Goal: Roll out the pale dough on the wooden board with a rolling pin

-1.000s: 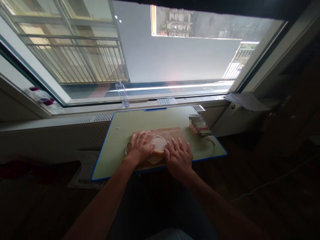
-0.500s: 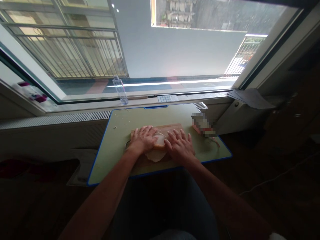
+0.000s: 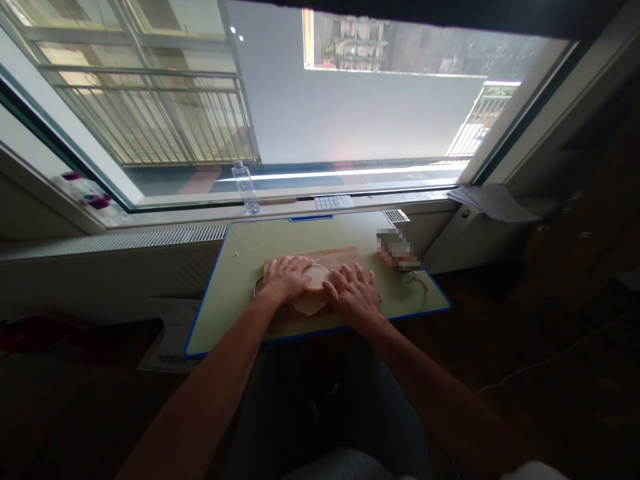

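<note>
My left hand (image 3: 286, 277) lies on the left side of a pale, round-edged slab (image 3: 317, 276), its fingers stretched out flat. On the slab's right side is my right hand (image 3: 354, 293), fingers spread and thumb near the slab's edge. The slab has a tan front edge and looks like bread or dough; I cannot tell which. A thin pale flap (image 3: 310, 305) sticks out beneath it toward me. Both rest on a wooden board (image 3: 345, 255), partly covered by my hands. A thin dark loop shows at the board's left edge, beside my left hand.
The board lies on a pale green table (image 3: 225, 313) with a blue rim. Pale crumbs dot its far left. A blurred-out package (image 3: 400, 250) sits at the right. On the windowsill stand a clear bottle (image 3: 246, 190), a keypad-like object (image 3: 334, 201) and papers (image 3: 495, 202).
The view has shifted slightly, so the table sits a little differently. My hands stay on the slab; the right hand's fingers look a bit more bent.
</note>
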Demonstrator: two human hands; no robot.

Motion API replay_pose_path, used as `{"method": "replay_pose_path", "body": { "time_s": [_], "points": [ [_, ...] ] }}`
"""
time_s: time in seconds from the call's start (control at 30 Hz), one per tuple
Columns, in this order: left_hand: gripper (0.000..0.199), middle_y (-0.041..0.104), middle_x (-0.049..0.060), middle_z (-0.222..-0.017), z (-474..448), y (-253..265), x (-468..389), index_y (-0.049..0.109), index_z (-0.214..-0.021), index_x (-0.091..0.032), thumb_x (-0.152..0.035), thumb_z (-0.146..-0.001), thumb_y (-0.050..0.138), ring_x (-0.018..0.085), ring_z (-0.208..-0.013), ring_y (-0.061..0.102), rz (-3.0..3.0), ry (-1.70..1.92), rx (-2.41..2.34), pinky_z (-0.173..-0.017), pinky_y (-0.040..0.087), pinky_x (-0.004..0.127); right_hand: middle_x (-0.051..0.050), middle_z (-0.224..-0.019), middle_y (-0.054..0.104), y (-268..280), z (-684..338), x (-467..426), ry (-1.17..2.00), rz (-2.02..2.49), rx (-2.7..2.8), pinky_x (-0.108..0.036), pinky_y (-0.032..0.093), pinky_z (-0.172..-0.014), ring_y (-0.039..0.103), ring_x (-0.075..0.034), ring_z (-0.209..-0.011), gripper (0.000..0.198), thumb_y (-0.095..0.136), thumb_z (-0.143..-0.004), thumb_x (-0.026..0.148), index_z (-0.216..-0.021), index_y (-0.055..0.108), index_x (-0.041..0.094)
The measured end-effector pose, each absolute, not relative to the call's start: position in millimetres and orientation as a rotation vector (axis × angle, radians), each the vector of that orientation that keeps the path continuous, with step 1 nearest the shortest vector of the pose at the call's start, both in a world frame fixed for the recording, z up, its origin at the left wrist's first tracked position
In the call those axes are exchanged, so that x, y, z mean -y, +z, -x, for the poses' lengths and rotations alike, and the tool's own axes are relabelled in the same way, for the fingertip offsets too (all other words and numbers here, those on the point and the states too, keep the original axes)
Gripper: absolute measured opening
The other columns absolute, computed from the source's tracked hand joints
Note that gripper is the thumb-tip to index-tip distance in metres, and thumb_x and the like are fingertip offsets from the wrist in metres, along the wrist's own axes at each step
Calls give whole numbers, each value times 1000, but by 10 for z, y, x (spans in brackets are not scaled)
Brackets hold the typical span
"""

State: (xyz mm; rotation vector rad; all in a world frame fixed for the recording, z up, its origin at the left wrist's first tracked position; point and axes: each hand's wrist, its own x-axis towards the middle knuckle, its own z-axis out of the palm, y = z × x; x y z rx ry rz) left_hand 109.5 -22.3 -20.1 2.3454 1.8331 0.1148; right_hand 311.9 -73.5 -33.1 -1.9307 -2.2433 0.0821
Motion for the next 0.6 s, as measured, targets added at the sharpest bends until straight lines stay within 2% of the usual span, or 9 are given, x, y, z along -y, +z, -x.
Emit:
{"method": "replay_pose_path", "body": {
  "time_s": [0.17, 0.43, 0.6],
  "points": [
    [54, 59, 0, -167, -1097, -182, 207, 64, -153, -36, -43, -103, 45, 25, -154, 50, -2380, 140, -1824, -130, 33, 48, -6, -172, 51, -323, -3130, 750, 78, 1892, 2250, -68, 26, -130, 35, -40, -163, 59, 33, -114, 65, -156, 63, 34],
    [55, 59, 1, -167, -1103, -157, 194, 65, -153, -36, -40, -101, 48, 26, -152, 52, -2355, 119, -1837, -131, 33, 49, -5, -168, 56, -313, -3136, 725, 123, 1854, 2237, -65, 27, -130, 38, -37, -162, 55, 36, -114, 64, -149, 67, 35],
    [53, 66, 6, -155, -1149, -98, 51, 69, -147, -31, -38, -95, 56, 29, -142, 58, -2331, 120, -1753, -123, 43, 46, -8, -170, 53, -340, -3196, 720, 197, 1760, 2265, -67, 24, -131, 34, -38, -163, 59, 45, -111, 69, -152, 65, 32]
  ]
}}
